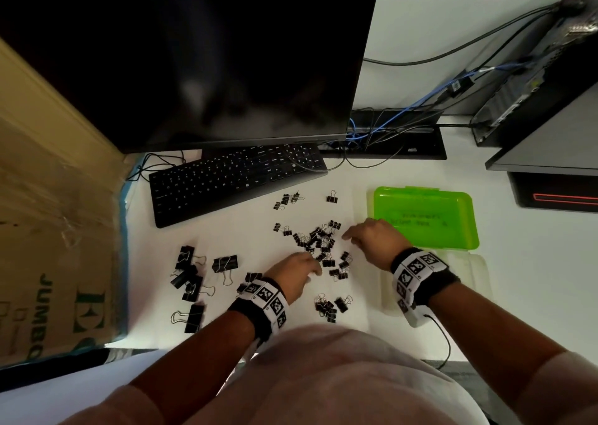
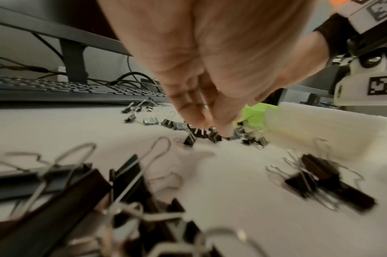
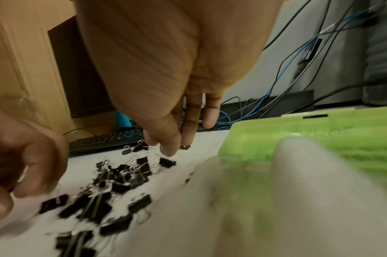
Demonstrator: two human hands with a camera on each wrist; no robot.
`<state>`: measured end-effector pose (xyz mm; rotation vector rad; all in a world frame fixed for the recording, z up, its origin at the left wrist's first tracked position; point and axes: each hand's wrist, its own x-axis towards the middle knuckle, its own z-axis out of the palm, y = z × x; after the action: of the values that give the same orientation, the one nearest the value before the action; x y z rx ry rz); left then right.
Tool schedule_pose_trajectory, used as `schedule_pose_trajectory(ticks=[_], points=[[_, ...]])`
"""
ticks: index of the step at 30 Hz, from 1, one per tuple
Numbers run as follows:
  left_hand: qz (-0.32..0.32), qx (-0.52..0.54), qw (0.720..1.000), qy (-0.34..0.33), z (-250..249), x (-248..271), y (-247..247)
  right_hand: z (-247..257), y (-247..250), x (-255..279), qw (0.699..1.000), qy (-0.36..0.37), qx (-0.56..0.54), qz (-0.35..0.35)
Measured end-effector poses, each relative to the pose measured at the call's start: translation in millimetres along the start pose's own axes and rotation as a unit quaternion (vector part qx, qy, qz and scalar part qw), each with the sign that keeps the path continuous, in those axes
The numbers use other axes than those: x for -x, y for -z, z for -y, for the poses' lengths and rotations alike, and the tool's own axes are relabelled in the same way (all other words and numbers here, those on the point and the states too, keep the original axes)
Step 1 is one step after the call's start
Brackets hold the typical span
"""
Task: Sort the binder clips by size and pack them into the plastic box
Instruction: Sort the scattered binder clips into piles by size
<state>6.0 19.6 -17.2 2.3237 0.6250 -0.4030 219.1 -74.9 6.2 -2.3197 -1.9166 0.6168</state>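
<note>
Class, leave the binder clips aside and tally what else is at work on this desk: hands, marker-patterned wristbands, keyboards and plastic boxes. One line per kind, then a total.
Hands: 2 (left hand, right hand)
Wristbands: 2 (left wristband, right wristband)
Keyboard: 1
Plastic box, lying open: 1
Total: 6

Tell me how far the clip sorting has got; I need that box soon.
Done: large clips grouped at the left. In hand: left hand and right hand picking through the small-clip pile. Left: finishing the sort and all packing; no clips show in the green box.
</note>
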Motion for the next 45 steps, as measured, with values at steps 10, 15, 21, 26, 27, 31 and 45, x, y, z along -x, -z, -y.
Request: schedule_pose_trajectory(ticks=[10,15,21,26,27,31,45], points=[[-0.094,-0.020,0.995,0.036,-12,-20,10,-13,8,-15,0.991,-0.081,0.085,0.065],[-0.088,-0.100,0.991,-0.023,-31,-30,7,-12,11,-20,0.979,-0.032,0.169,0.113],[-0.066,-0.115,0.991,-0.020,-26,-37,7,-12,12,-34,0.974,-0.023,0.164,0.155],[-0.057,-0.106,0.992,-0.025,-23,-37,12,-3,19,-45,0.983,-0.013,0.096,0.154],[-0.053,-0.115,0.991,-0.030,-24,-37,13,-1,19,-49,0.986,-0.009,0.081,0.147],[-0.047,-0.060,0.996,-0.045,-29,-33,17,7,16,-59,0.987,0.019,0.057,0.151],[-0.043,-0.087,0.995,-0.033,-29,-34,11,3,12,-51,0.985,-0.013,0.058,0.162]])
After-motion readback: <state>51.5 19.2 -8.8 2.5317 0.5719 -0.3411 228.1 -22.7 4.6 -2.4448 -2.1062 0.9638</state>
